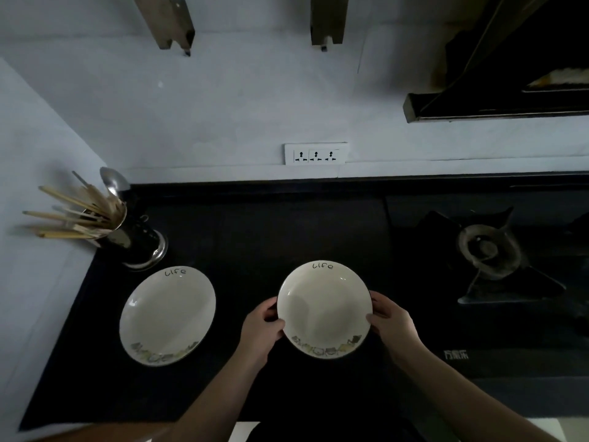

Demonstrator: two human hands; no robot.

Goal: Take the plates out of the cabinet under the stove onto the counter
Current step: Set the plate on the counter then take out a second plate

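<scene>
Both hands, left hand and right hand, gripping plate rim

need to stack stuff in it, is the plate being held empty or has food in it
Empty. The round white plate with the patterned rim, gripped by the left hand and right hand, shows only a bare white inside.

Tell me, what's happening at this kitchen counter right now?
A person is holding a white plate by its rim, left hand on one side and right hand on the other, over the dark counter. Whether it has touched down yet is hard to tell. A second matching plate already lies on the counter to the left, near a holder of chopsticks. A gas burner sits to the right.
</scene>
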